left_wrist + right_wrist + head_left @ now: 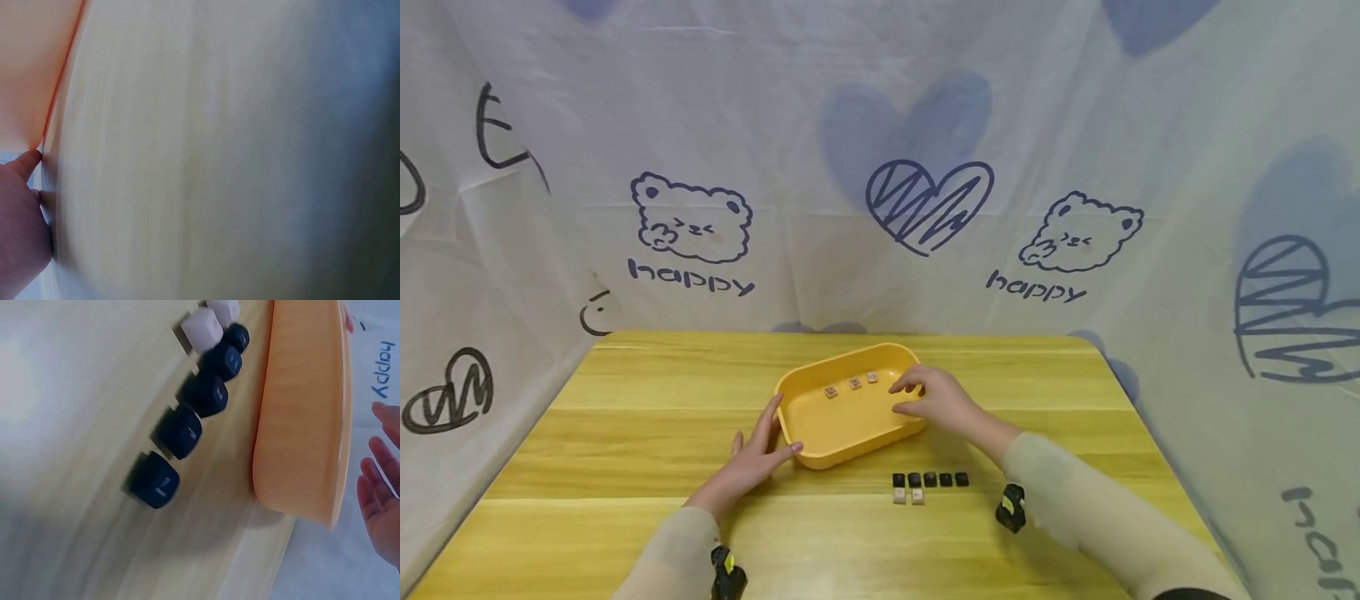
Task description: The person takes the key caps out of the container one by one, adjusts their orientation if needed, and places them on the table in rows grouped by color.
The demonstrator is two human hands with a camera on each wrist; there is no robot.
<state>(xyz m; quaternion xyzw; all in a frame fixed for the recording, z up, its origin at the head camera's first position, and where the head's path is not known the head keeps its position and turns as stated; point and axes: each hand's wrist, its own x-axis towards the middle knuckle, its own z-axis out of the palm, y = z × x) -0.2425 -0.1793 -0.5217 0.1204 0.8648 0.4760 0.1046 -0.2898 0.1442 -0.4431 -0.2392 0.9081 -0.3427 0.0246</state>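
Mid-counter (625,433) sits the yellow tray (820,417), long axis left-right, left hand (752,462) flat against its near-left corner, fingers straight, right hand (936,400) loosely curled over its right rim, holding nothing (keycaps (929,480) lie just nearer).

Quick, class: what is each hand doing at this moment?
Left hand: open, straight fingers resting against the yellow tray.
Right hand: open, fingers relaxed over the tray's rim, holding nothing visible.

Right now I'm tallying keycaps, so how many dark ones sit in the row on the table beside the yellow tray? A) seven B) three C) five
C: five dark keycaps line up in front of the yellow tray, with two light keycaps just below them.
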